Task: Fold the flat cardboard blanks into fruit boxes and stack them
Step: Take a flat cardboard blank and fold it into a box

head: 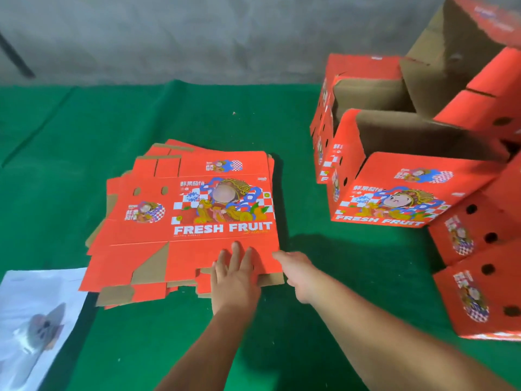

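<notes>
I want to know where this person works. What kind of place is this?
Probably a small packing workshop: a pile of flat box cardboards lies on a green cloth table, and folded fruit boxes are heaped at the right.

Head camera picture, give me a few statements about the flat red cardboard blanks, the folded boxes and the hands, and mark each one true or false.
1. The stack of flat red cardboard blanks lies on a green cloth. True.
2. The left hand rests flat on the top blank's near edge, fingers straight. True.
3. The right hand holds a folded box in the air. False: it is at the near right corner of the blank stack.
4. The folded red cardboard boxes are piled left of the blanks. False: they are on the right.
5. The top blank reads FRESH FRUIT. True.
</notes>
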`<state>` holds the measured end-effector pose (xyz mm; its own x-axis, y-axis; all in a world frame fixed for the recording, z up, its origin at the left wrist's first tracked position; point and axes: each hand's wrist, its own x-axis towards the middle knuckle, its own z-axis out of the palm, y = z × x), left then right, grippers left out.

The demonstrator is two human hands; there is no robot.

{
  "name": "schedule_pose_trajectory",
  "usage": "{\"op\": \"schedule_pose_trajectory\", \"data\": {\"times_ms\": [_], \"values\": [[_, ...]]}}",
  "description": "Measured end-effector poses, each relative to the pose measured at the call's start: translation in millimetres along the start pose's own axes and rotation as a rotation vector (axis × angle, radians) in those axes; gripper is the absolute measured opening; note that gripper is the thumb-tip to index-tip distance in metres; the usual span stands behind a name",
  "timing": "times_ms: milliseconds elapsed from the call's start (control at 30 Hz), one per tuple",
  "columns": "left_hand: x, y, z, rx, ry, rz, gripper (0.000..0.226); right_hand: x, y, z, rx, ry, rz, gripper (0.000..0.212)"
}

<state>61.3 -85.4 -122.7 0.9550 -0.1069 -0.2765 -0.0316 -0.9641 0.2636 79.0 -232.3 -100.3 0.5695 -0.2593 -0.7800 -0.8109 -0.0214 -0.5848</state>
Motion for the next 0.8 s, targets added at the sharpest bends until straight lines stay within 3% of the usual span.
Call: {"op": "schedule_pose_trajectory", "data": {"times_ms": [67, 167, 333, 533, 633, 700, 800], "values": [[-4, 7, 0, -0.033, 0.037, 0.011, 0.063, 1, -1, -3, -0.058, 0.118, 0.044, 0.046], [-11, 13, 1, -0.003, 0.043, 0.035, 0.08, -5, -2, -9, -0.032, 0.224, -0.055, 0.027], [-21, 19, -6, 0.008, 0.195, 0.184, 0.09, -29, 6, -49, 0.269, 0.18, -0.261, 0.005], [-30, 17, -20, -0.078, 0.156, -0.073, 0.099, -60, -2, -121, 0.215, 0.265, -0.469, 0.009], [-36, 27, -28, -0.206, 0.094, -0.052, 0.1, -78, -5, -144, 0.156, 0.28, -0.572, 0.014], [-38, 39, -35, -0.276, 0.057, 0.019, 0.095, -89, -4, -153, 0.166, 0.309, -0.62, 0.02], [-43, 51, -46, -0.391, 0.121, 0.133, 0.057, -105, -4, -162, 0.226, 0.338, -0.651, 0.013]]}}
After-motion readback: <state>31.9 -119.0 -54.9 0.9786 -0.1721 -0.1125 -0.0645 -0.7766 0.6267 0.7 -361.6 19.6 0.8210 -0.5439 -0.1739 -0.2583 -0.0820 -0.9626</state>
